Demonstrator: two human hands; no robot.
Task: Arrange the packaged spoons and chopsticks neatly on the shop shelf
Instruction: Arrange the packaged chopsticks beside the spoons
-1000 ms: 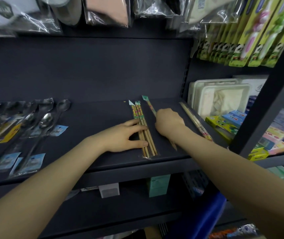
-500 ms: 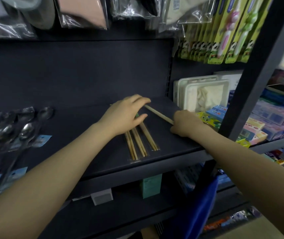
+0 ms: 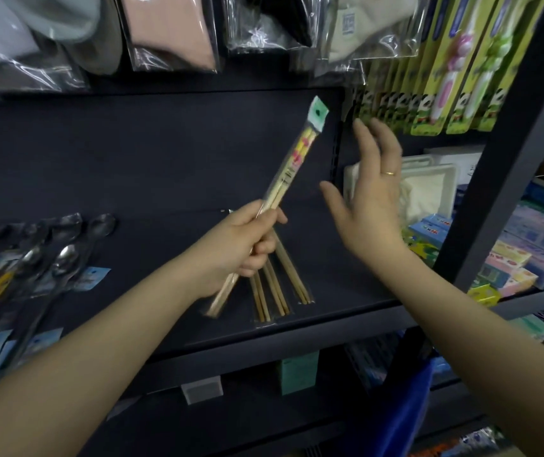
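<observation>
Lifted off the dark shelf (image 3: 165, 245), chopstick pack (image 3: 292, 169) in left hand (image 3: 237, 249).

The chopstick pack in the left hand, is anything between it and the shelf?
Nothing visible. The chopstick pack is held up by the left hand over the shelf, beside the packs already lying there.

Left hand (image 3: 247, 245) raised, fingers curled tight — right hand (image 3: 368, 206) lifted, fingers spread
</observation>
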